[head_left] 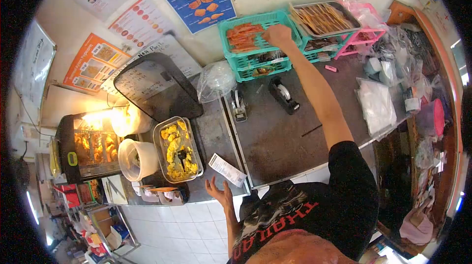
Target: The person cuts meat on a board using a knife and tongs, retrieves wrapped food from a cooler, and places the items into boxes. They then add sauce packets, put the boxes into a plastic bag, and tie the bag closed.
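Note:
My right hand (278, 35) reaches into the upper teal basket (260, 57), at the right side of a pile of orange-red sachets (244, 36). Its fingers are curled, and whatever they hold, if anything, is hidden. Near the front edge of the counter, my left hand (220, 192) is raised with its fingers apart and nothing in them. Just beyond it lies a white printed paper (227, 170). A clear tray (199, 164) of yellow food pieces with a black utensil stands to the left of the paper.
A lit food warmer (96, 148) and a white tub (139, 159) stand at the left. Tape dispensers (284, 96) sit mid-counter. A tray of brown sticks (327, 18) rests beside the teal basket, near a pink rack (361, 42). Clear plastic bags (376, 106) lie at the right.

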`<state>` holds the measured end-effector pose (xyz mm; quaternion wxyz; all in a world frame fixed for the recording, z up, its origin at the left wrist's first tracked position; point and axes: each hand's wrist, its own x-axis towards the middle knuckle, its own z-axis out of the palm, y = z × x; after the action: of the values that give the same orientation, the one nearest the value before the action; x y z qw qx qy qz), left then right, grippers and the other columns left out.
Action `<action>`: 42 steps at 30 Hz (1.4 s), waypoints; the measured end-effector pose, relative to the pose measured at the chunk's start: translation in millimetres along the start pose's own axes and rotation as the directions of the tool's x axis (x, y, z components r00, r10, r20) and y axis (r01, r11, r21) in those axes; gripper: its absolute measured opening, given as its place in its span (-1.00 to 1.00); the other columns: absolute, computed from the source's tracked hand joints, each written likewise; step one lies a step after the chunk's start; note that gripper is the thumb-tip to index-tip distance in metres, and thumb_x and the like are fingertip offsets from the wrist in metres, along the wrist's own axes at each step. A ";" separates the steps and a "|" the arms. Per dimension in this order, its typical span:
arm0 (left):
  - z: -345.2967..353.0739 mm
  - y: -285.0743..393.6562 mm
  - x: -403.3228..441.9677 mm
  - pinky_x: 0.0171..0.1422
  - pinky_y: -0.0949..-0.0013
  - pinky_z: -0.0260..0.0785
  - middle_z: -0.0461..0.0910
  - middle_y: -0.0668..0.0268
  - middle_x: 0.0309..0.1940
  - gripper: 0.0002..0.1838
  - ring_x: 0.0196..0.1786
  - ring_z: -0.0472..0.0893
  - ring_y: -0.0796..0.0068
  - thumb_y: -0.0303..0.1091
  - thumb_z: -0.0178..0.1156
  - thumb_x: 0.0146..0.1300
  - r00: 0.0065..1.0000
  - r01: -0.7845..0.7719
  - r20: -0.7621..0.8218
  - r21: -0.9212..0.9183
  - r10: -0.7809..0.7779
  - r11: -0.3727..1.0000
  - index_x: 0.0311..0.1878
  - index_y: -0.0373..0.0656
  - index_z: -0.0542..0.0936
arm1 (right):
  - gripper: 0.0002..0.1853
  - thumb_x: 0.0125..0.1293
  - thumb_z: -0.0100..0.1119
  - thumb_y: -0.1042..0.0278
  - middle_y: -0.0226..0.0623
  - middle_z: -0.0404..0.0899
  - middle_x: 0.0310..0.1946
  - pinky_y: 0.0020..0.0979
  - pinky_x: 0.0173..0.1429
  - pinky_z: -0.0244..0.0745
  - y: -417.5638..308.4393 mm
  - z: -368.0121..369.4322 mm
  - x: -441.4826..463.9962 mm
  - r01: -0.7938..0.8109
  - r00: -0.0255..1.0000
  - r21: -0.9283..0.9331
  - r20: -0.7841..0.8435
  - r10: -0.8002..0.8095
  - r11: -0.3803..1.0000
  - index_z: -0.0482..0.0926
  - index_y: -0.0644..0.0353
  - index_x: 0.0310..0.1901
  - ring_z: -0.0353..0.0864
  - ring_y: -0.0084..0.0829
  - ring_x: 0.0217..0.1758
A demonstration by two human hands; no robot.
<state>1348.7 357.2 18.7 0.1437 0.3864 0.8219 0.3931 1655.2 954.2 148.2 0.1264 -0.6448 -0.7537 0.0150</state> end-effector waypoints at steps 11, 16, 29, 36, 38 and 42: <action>51.3 291.4 160.6 0.15 0.21 0.36 0.60 0.14 -0.03 -0.63 0.08 0.53 0.14 -0.49 0.32 0.13 0.734 -0.656 0.031 -0.227 0.679 0.720 0.06 -0.17 0.63 | -0.74 0.10 0.22 0.24 -0.49 0.44 -0.65 -0.41 -0.46 0.18 31.9 -141.2 -12.4 -0.110 0.970 0.834 0.209 -0.126 0.540 0.54 0.18 -0.64 0.28 -0.59 -0.58; 122.2 436.0 235.6 0.29 0.06 0.25 0.56 0.14 0.13 -0.64 0.18 0.45 0.02 -0.30 0.31 0.18 0.522 -0.836 -0.059 -0.232 0.851 0.497 0.06 -0.14 0.65 | -0.81 0.12 0.22 0.30 -0.54 0.41 -0.61 -0.51 -0.49 0.06 31.6 -157.0 -15.1 -0.151 0.908 0.879 0.304 -0.289 0.452 0.57 0.17 -0.57 0.24 -0.65 -0.56; 197.3 477.2 302.6 0.11 -0.09 0.30 0.71 0.21 -0.15 -0.83 -0.02 0.59 0.04 -0.18 0.30 0.13 0.407 -0.751 0.586 -0.223 0.701 0.622 -0.35 -0.03 0.77 | -0.88 0.23 0.32 0.37 -0.47 0.64 -0.45 -0.42 -0.25 0.43 42.1 -155.7 -43.3 0.234 0.915 0.844 -0.022 -0.404 0.483 0.67 0.25 -0.31 0.54 -0.57 -0.37; 195.3 479.2 294.0 0.09 -0.06 0.28 0.67 0.29 -0.24 -0.87 -0.06 0.57 0.17 -0.24 0.31 0.03 0.388 -0.892 0.370 -0.082 0.844 0.445 -0.38 -0.04 0.72 | -0.85 0.18 0.32 0.31 -0.20 0.68 -0.39 -0.32 -0.18 0.49 20.9 -140.0 -48.5 0.481 0.875 0.550 -0.257 -0.409 0.683 0.71 0.16 -0.25 0.63 -0.34 -0.34; 195.5 478.6 291.6 0.25 -0.07 0.15 0.66 0.40 -0.27 -0.88 0.01 0.52 0.28 -0.28 0.35 -0.05 0.358 -0.920 0.267 -0.060 0.895 0.386 -0.39 -0.01 0.76 | -0.88 0.16 0.29 0.40 -0.17 0.68 -0.40 -0.33 -0.19 0.49 19.4 -133.8 -46.5 0.513 0.858 0.483 -0.298 -0.418 0.709 0.71 0.16 -0.27 0.63 -0.32 -0.35; 199.1 474.0 287.2 0.29 -0.11 0.11 0.61 0.45 -0.24 -0.80 0.04 0.50 0.38 -0.29 0.35 -0.18 0.221 -0.975 0.149 0.058 0.964 0.214 -0.37 0.00 0.70 | -0.89 0.13 0.17 0.55 -0.25 0.64 -0.48 -0.33 -0.24 0.47 16.6 -108.3 -39.8 0.199 0.977 0.751 -0.101 -0.188 0.629 0.69 0.22 -0.35 0.60 -0.41 -0.37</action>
<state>1514.2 864.7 267.7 -0.1272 0.8384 0.4204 0.3229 1699.4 903.0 243.1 0.3896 -0.4488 -0.7421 0.3101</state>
